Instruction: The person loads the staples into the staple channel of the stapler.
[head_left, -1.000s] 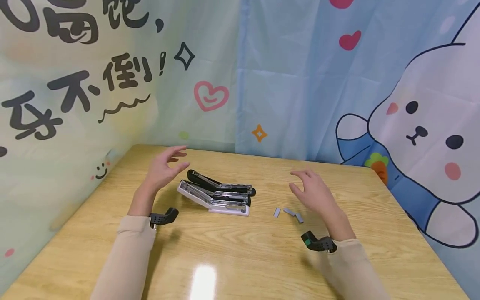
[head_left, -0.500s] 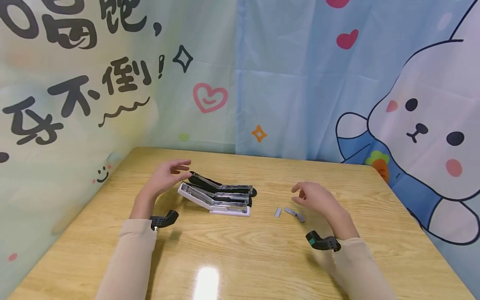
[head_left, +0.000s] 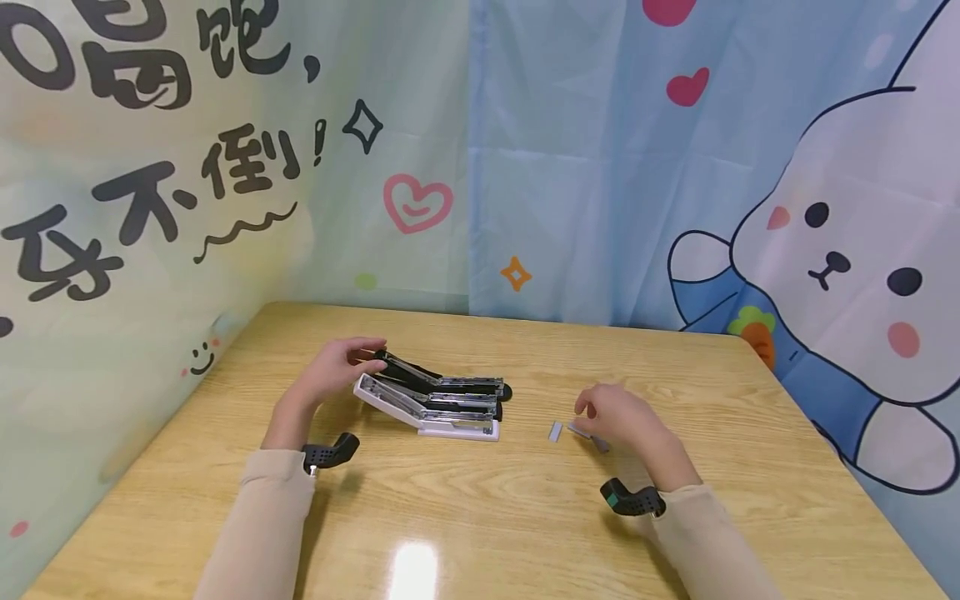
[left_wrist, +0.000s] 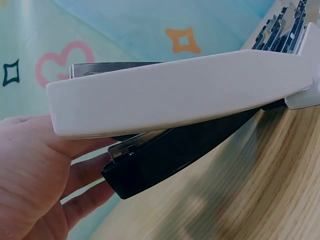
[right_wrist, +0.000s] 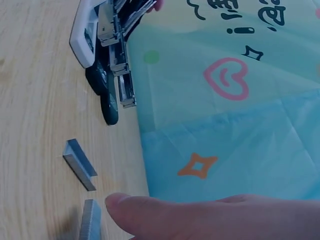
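Three opened staplers lie side by side on the table: a white stapler (head_left: 386, 402) nearest, then a middle black stapler (head_left: 399, 387) and a far black stapler (head_left: 411, 367). My left hand (head_left: 341, 367) holds the raised left end of the far black one between thumb and fingers. In the left wrist view the white stapler (left_wrist: 175, 100) covers the thumb. My right hand (head_left: 618, 414) reaches down with bent fingers over small grey staple strips (head_left: 555, 432). The right wrist view has the thumb (right_wrist: 132, 207) right beside one strip (right_wrist: 90, 222), another strip (right_wrist: 79, 165) lying farther off.
The wooden table (head_left: 465, 500) runs back to a printed cloth backdrop (head_left: 555, 208) with hearts, writing and a cartoon rabbit. A second cloth side (head_left: 135, 333) borders the table on the left. Wrist cameras (head_left: 330, 452) sit on both wrists.
My left hand has come down and right onto the far black stapler's raised end. My right hand has lowered to the staple strips, its fingers drawing in. The staplers stay put.
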